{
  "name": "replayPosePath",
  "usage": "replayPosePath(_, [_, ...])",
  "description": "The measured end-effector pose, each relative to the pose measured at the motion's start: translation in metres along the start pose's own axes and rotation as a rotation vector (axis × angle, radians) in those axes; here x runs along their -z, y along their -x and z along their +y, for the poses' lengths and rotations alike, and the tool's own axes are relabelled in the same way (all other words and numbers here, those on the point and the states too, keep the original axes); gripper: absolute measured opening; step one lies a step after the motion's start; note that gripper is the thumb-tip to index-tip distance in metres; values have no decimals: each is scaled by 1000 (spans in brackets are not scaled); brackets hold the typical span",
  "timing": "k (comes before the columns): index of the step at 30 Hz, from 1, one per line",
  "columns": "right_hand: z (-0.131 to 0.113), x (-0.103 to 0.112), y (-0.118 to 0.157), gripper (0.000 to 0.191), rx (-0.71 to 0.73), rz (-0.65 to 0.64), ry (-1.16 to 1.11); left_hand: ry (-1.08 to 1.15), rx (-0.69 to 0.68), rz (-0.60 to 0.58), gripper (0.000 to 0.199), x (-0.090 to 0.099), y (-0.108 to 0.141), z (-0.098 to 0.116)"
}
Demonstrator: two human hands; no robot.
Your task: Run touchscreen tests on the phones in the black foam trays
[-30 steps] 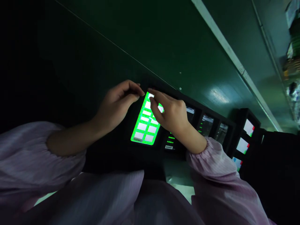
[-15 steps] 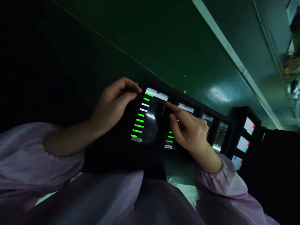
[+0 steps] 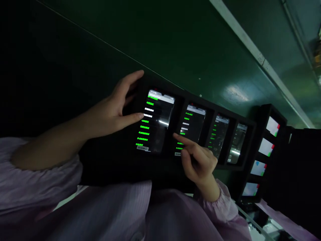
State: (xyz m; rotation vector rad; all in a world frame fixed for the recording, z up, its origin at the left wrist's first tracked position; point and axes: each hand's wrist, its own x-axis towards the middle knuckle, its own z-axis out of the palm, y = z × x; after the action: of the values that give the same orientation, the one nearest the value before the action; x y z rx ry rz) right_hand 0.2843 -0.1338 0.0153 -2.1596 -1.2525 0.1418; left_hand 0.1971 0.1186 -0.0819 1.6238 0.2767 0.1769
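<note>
A black tray (image 3: 160, 160) holds several lit phones in a row. The leftmost phone (image 3: 156, 124) shows a list in green and white text on black. My left hand (image 3: 116, 107) is spread at the tray's left end, its thumb by that phone's left edge. With the index finger stretched out, my right hand (image 3: 197, 157) is between the leftmost phone and the second phone (image 3: 194, 122), covering part of the second one. It holds nothing. Farther right are a third phone (image 3: 217, 135) and a fourth phone (image 3: 238, 142).
A second black tray (image 3: 253, 159) at the right bears several screens with white, red and green areas. The green table surface (image 3: 175, 43) stretches behind the trays, crossed by a pale metal strip (image 3: 240, 35). Purple fabric shows at the lower right.
My left hand has opened, its thumb moving down beside the leftmost phone. My right hand has moved down and slightly left, away from that phone's top. More of the third and fourth phones shows.
</note>
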Motion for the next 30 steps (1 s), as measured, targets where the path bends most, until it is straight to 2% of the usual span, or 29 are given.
replayPosePath(2, [-1,-6,6,28,-7,7,-29,-42,-22,-55,109,4,1,-2])
replayPosePath(5, [-1,-8,11,28,-38,28,-25,-164,-73,-101,117,4,2,-6])
replayPosePath(9, [5,4,18,29,-134,141,105,-294,-140,-112,116,2,3,-9])
replayPosePath(14, [17,18,27,28,-203,255,258,-252,-126,-126,121,3,3,-8])
replayPosePath(20, [21,19,37,32,-205,215,209,-157,9,-88,125,7,3,-7])
replayPosePath(25, [21,18,40,30,-164,158,145,-159,-87,-74,116,8,3,-13])
replayPosePath(30, [21,16,42,31,-130,129,127,-279,-90,-94,124,8,3,-11])
